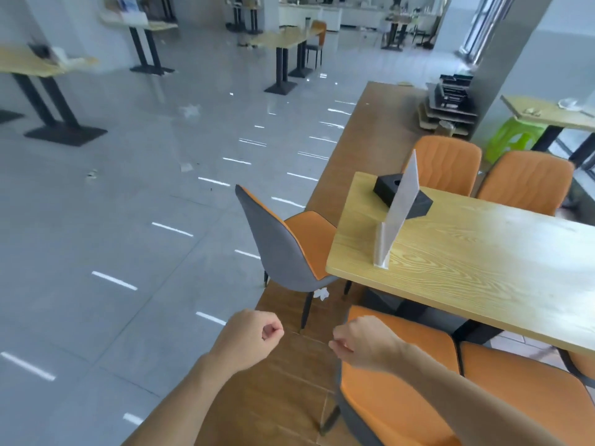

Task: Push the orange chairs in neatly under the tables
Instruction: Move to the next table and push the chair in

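A light wooden table fills the right side. At its left end stands an orange chair with a grey back, its seat partly under the tabletop. Two more orange chairs sit along the near side, and two along the far side. My left hand and my right hand hover loosely curled and holding nothing, below the end chair. The right hand is just above the back of the nearest chair.
A black box and a clear sign stand sit on the table. Crumpled paper lies under the end chair. Open grey floor spreads left, with other tables beyond. A green stool stands far right.
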